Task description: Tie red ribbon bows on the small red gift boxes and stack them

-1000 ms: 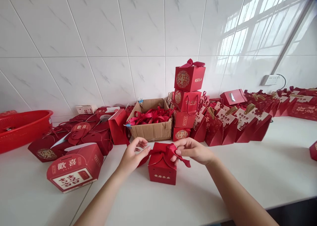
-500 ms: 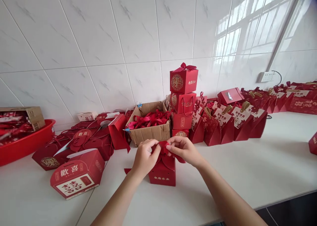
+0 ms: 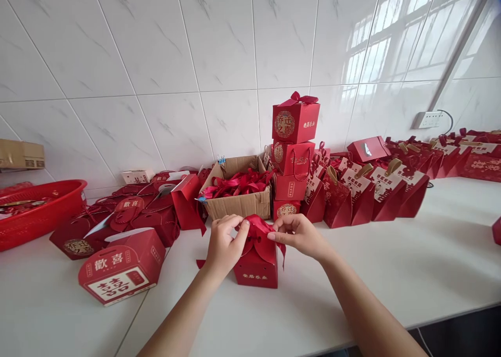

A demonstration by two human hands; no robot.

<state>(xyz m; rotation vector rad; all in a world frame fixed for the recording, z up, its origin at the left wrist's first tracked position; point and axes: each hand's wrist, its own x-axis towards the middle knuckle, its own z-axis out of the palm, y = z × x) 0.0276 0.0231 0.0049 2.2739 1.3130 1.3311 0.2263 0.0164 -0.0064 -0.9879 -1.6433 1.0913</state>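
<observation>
A red gift box (image 3: 256,269) with pale lettering stands upright on the white table in front of me. Red ribbon (image 3: 258,224) is gathered over its folded petal-shaped top, one end hanging at the right side and another lying out to the left. My left hand (image 3: 226,242) pinches the ribbon at the left of the top, thumb against fingers. On the other side, my right hand (image 3: 299,236) has thumb and fingertips closed on the ribbon near its hanging end. Part of the box's left side is hidden by my left hand.
Behind the box, a cardboard box (image 3: 238,206) holds loose ribbons. A stack of red boxes (image 3: 294,158) rises beside it. Rows of red gift bags (image 3: 360,203) stand to the right. At left lie a white-fronted box (image 3: 121,268), a pile of dark red boxes (image 3: 154,221) and a red basket (image 3: 58,200).
The ribbon over the top is now spread wider, with an end hanging at the right. My right hand has shifted slightly right. A cardboard carton over the red basket has moved up and left.
</observation>
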